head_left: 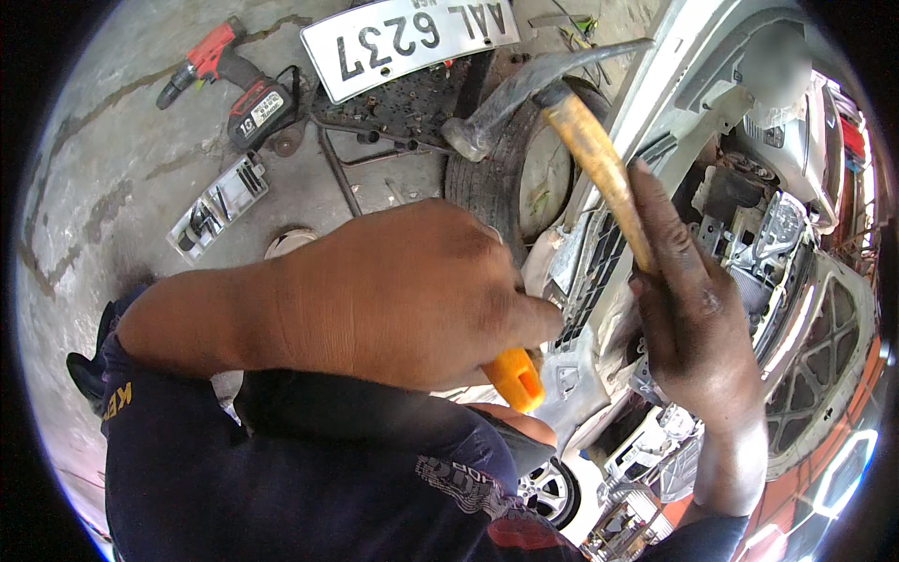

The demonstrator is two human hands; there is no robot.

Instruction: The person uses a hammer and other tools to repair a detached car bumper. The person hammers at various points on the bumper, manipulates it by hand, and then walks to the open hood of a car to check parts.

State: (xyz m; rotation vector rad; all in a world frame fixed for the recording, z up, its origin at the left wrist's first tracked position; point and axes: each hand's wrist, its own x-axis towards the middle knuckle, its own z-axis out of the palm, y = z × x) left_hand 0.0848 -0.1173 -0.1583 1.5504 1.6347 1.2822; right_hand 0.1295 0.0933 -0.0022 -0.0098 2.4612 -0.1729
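My left hand [421,290] is closed around an orange-handled tool [515,379], whose working end is hidden behind the hand. In my right hand [693,328] is the worn yellow handle [599,169] of a hammer, gripped upright, with its dark metal head [478,131] up near the top of the view. Both hands are over a pale car panel with a black slotted grille [595,286], beside an exposed vehicle front [758,244] on the right. A tyre [478,197] lies behind the hammer.
On the concrete floor [103,206] lie a red-and-black cordless drill [225,66], a clear bit case [215,206], a white number plate [403,42], a dark tray [393,103] with small parts and metal bars [332,169]. Vehicle parts and a lattice-backed panel [815,356] crowd the right.
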